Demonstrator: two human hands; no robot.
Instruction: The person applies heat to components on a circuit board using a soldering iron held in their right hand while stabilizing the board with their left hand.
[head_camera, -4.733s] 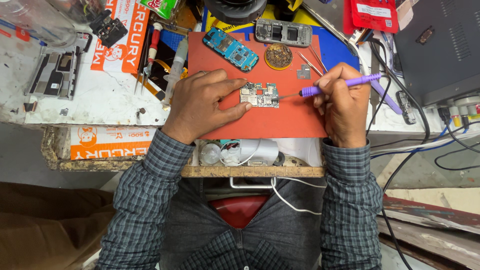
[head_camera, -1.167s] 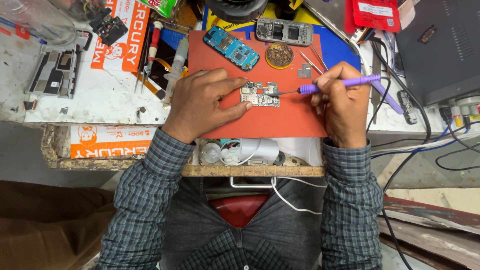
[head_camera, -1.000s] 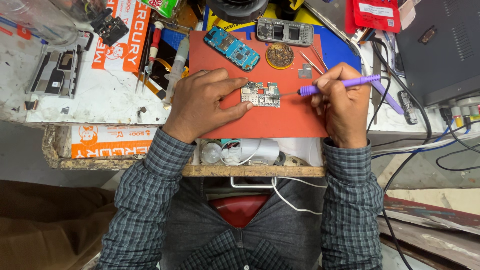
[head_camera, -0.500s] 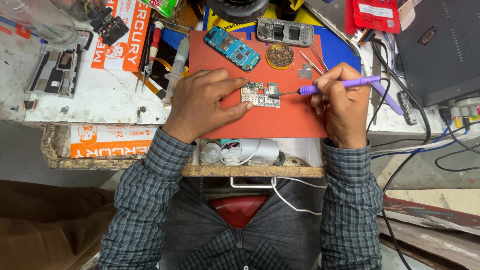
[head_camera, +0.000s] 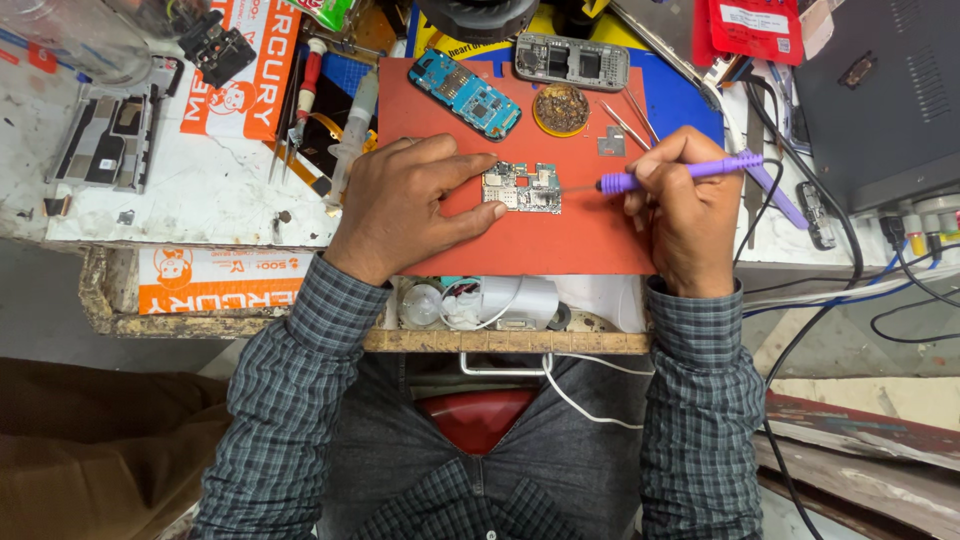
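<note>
Head view: since half a second ago nothing has shifted, so the work holds steady. My left hand (head_camera: 415, 205) pins the small circuit board (head_camera: 521, 188) at frame centre on the red mat (head_camera: 560, 235), fingers clamped on its left edge. My right hand (head_camera: 690, 215) grips the purple soldering iron (head_camera: 680, 172), tip at the board's right edge. The board lies flat, with green and metal-shielded parts.
</note>
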